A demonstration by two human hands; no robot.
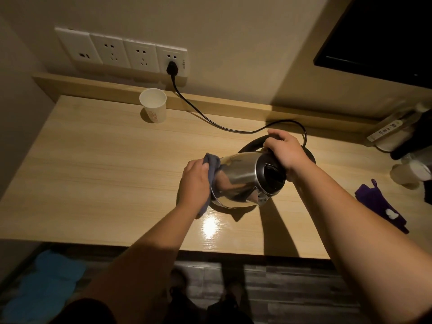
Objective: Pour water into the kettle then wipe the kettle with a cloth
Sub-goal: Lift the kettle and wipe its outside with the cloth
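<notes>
- Your wooden desk [93, 183] fills the middle of the view, pale grain running left to right, with a bright glare patch on it just in front of the kettle.
- A row of white wall sockets [121, 52] sits above the desk's back ledge; a black plug [172, 68] is in the rightmost one, and its black cord [210, 122] snakes across the desk to the kettle's base.
- The steel kettle [240, 178] is tipped hard over, bottom pointing left, black lid facing you and to the right, hanging just over the desk near its centre.
- The round black base [247, 145] lies behind the kettle, partly hidden by it and your hand.
- Your right hand [284, 150] is clenched around the kettle's handle, holding it tilted.
- Your left hand [196, 183] grips the grey-blue cloth [211, 169], fingers curled, pressing it flat on the kettle's bottom end.
- A purple cloth [378, 202] lies crumpled at the desk's right edge, well apart from the kettle.
- A white paper cup [153, 105] stands upright at the back left, against the ledge.
</notes>
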